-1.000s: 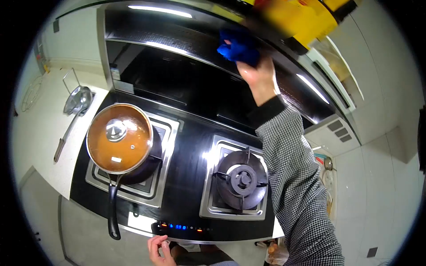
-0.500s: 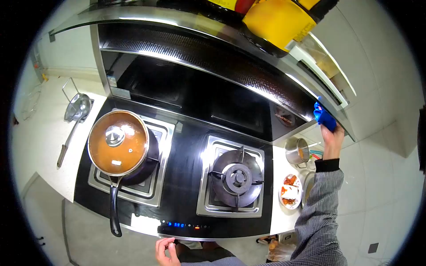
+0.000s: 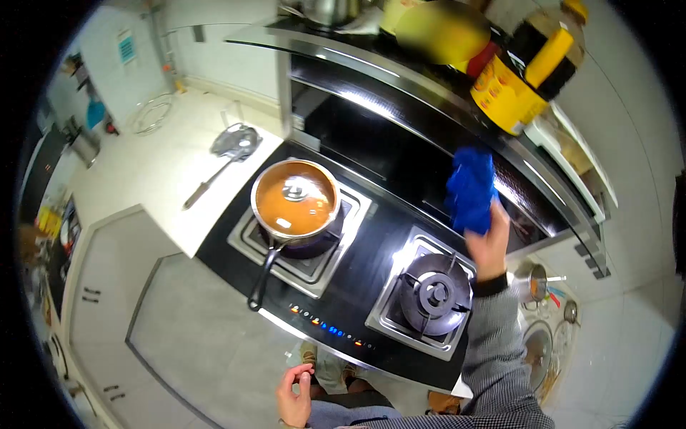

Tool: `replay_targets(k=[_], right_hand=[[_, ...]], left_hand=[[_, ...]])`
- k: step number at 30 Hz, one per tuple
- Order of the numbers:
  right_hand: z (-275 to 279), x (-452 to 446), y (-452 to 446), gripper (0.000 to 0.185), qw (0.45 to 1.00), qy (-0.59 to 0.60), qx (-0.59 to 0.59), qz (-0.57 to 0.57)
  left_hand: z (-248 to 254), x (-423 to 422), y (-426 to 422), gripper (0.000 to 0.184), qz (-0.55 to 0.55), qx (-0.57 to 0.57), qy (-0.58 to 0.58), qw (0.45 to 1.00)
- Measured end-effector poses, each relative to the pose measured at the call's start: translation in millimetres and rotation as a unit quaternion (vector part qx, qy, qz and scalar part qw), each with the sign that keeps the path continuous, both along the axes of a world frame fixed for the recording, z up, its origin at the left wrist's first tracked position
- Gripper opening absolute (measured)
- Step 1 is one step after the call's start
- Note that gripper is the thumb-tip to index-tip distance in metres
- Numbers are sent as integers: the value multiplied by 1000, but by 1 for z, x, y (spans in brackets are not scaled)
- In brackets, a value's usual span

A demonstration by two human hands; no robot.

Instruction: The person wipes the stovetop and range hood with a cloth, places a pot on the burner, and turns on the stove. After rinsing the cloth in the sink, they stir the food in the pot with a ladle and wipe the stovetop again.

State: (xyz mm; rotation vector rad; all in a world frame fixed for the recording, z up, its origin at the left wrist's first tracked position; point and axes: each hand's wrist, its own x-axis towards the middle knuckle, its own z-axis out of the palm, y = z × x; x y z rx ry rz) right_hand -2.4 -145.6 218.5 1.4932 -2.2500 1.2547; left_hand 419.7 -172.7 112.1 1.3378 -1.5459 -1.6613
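Observation:
My right hand (image 3: 491, 243) is closed around a crumpled blue cloth (image 3: 471, 187), held up in front of the dark glossy range hood panel (image 3: 400, 161). Below it is the right gas burner (image 3: 434, 293) with its black pan supports. On the left burner stands a saucepan (image 3: 295, 199) with a glass lid, orange-brown inside, its black handle pointing toward me. My left hand (image 3: 294, 397) hangs low in front of the stove's front edge, fingers curled in toward the thumb, with nothing visible in it.
A ladle (image 3: 237, 141) lies on the left white counter (image 3: 153, 193). Bottles with yellow labels (image 3: 509, 94) stand on the hood's glass top. At the right, a metal pot (image 3: 530, 279) and a round lidded dish (image 3: 537, 350) sit near the wall. Lit controls (image 3: 332, 329) line the stove front.
My right hand has brought the blue cloth from the hood's right end leftward along its front. The view has swung left, showing more of the left counter. My left hand stays low.

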Motion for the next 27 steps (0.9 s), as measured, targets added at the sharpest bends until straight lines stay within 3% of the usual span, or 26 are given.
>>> replay_targets(k=[2,3,4,5,6,8,9,10,11,12,13,14,15,16,17,18,20,22,23,25,27], right_hand=[[-20,60,2,51,975,-195,-76,70],[-31,89,5,52,931,-353,-72,63],[-12,123,-2,49,696,-711,-96,24],[-2,163,-11,44,689,-713,-62,117],[-40,183,-1,36,747,-654,36,114],[-56,246,-6,35,750,-603,160,220],[-49,280,-12,35,742,-591,222,227],[-60,310,-13,33,748,-552,237,282],[-52,339,-17,35,642,-630,311,306],[-60,365,-21,40,613,-592,398,340],[-68,385,-23,41,611,-519,423,423],[-68,406,-26,43,597,-445,443,500],[-75,430,-26,45,646,-375,363,557],[-62,451,-31,48,654,-325,324,601],[-49,472,-36,50,661,-276,280,639],[-26,488,-55,53,640,-239,273,677],[-37,520,-55,56,523,-300,282,746],[-38,541,-72,52,315,-413,485,704],[-40,548,-77,52,310,-407,488,707],[-42,566,-92,50,395,-357,426,732],[-38,577,-118,51,406,-326,437,734]], left_hand=[[1,15,5,20,15,1,7,1000],[5,20,8,21,30,26,34,999],[8,25,9,22,44,49,64,996],[5,39,9,32,-2,73,91,993],[7,47,11,32,22,62,92,994],[15,56,14,51,19,81,186,979],[30,61,11,71,12,75,229,971],[41,69,9,78,32,48,211,976],[40,79,3,74,61,-22,171,983],[39,89,-5,71,87,-85,125,985],[36,99,-12,60,184,-59,210,958],[27,126,-18,50,231,39,224,946],[39,147,-29,41,274,54,197,940],[23,176,-29,40,308,-8,41,950],[-8,210,-21,43,370,-6,-9,929],[4,235,-31,41,417,46,26,908],[25,282,-49,42,484,73,45,871],[13,330,-56,47,600,62,60,796],[20,342,-60,46,615,50,74,783],[26,375,-59,45,633,26,102,767],[32,385,-70,44,644,14,108,757]])
